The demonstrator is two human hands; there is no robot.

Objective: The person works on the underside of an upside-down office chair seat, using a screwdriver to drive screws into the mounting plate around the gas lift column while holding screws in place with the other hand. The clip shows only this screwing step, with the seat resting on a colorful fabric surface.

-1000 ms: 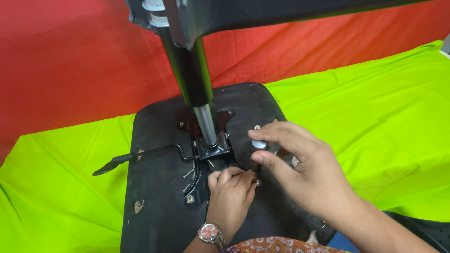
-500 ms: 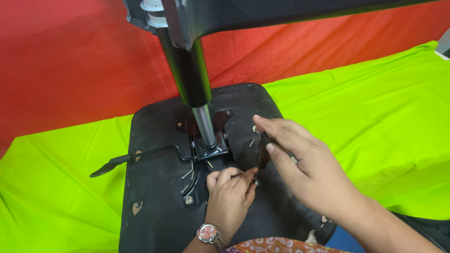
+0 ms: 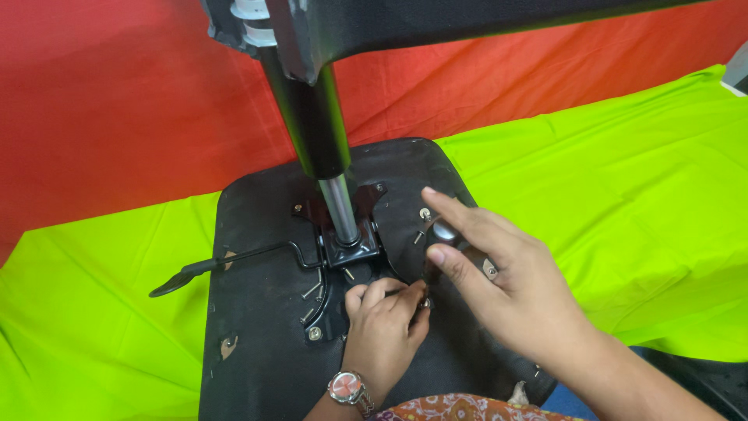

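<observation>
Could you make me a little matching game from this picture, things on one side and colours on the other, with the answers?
Things:
1. chair seat underside
2. cloth under the seat
3. backdrop
4. lower part of the chair's column

Colours:
A. red
B. silver
C. black
D. bright yellow-green

Pairs: 1-C, 2-D, 3-A, 4-B

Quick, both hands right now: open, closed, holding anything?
Left hand: curled closed, fingertips pinching something small on the chair seat underside; what it is cannot be told.
Right hand: open, fingers spread, holding nothing visible.
</observation>
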